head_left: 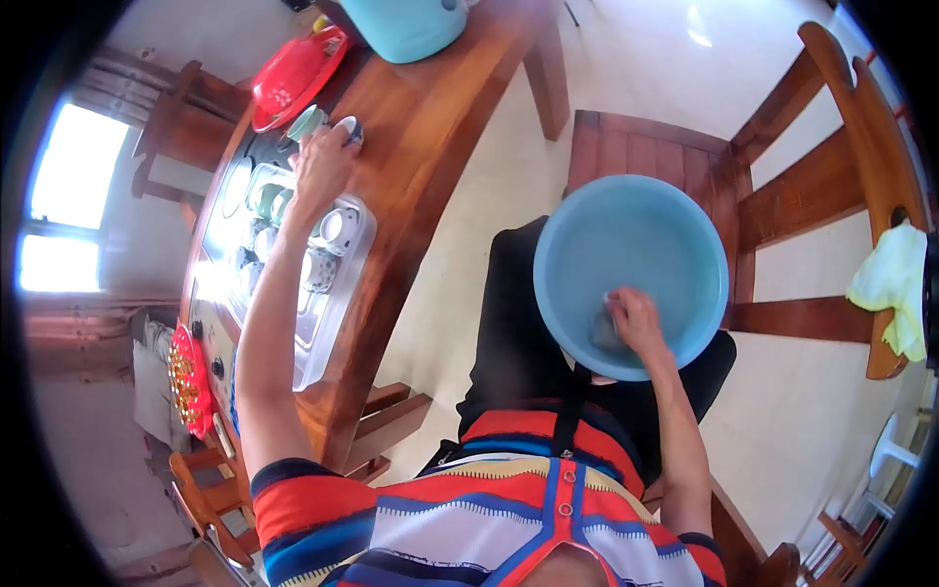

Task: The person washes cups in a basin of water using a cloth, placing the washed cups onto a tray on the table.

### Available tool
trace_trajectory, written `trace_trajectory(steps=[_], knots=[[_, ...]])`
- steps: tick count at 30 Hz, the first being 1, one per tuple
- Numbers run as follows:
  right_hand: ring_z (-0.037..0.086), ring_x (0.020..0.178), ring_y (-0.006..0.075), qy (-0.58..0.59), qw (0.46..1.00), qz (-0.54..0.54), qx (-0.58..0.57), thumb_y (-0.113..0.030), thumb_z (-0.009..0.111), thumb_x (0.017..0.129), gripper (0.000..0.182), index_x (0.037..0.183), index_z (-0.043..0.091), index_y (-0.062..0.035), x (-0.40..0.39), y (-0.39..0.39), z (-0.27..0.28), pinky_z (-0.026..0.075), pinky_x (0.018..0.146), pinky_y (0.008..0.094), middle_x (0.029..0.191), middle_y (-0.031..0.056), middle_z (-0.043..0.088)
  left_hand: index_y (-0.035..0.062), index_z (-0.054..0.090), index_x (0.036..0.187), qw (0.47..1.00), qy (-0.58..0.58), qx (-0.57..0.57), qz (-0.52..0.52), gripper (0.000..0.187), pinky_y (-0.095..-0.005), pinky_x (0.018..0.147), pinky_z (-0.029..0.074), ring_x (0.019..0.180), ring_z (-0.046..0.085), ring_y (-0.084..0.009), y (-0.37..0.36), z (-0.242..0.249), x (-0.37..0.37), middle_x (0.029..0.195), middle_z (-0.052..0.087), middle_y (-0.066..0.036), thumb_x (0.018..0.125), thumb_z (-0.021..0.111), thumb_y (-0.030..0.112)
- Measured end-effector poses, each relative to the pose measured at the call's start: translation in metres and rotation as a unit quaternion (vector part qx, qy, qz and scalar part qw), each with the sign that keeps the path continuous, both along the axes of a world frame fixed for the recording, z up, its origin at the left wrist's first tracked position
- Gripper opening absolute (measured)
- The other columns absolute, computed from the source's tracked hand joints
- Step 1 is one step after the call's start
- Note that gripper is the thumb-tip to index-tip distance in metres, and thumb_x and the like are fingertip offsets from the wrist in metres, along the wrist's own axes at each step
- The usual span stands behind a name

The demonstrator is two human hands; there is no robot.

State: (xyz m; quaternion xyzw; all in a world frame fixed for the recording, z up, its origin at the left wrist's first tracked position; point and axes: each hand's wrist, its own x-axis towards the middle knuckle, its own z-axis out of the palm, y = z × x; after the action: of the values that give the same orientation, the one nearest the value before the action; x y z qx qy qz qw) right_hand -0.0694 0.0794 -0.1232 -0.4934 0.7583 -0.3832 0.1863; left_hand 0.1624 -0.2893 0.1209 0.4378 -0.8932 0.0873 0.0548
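My left hand (326,166) reaches over the table with its fingers curled at two small cups. A green cup (307,122) is at the fingertips, and a blue-and-white cup (350,130) is on the thumb side; the fingers partly hide both. Under my forearm, a clear plastic tray (311,367) holds several small cups, green ones and white ones with dark patterns. My right hand (634,318) is inside a light blue basin (712,259) with cloudy water, its fingers closed on a greyish cloth (608,333) that is partly hidden. The basin sits at my lap and the chair seat.
On the table (430,127) stand a red patterned cover (296,78) and a light blue container (406,27) at the far end. A red tray with gold pieces (189,380) is at the left. A wooden chair (626,147) is ahead, with a yellow-green cloth (892,284) on its back.
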Motion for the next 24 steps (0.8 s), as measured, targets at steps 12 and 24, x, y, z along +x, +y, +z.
trace_trajectory(steps=[12,24], knots=[[0.056,0.077,0.0360,-0.096,0.993,-0.064,-0.008,-0.013,0.053,0.081,0.012,0.084,0.054,-0.0009,-0.006,-0.004,0.009,0.043,0.066,0.0425,0.079,0.0178,0.058,0.0003,0.053,0.096,0.884,0.212,0.298,-0.292,0.019,-0.0383,0.078,0.041,0.088,0.051,-0.0313,0.143,-0.006,-0.113,0.094,0.050,-0.016,0.087,0.051,0.017],[0.045,0.100,0.0355,0.095,0.967,-0.235,0.026,-0.012,0.063,0.074,0.029,0.100,0.055,-0.0031,-0.046,-0.005,-0.001,0.040,0.080,0.0426,0.112,0.0185,0.047,-0.0017,0.052,0.095,0.865,0.141,0.408,-0.255,0.021,-0.0436,0.079,0.041,0.090,0.050,-0.0409,0.220,-0.217,-0.160,0.097,0.049,-0.023,0.083,0.053,0.016]])
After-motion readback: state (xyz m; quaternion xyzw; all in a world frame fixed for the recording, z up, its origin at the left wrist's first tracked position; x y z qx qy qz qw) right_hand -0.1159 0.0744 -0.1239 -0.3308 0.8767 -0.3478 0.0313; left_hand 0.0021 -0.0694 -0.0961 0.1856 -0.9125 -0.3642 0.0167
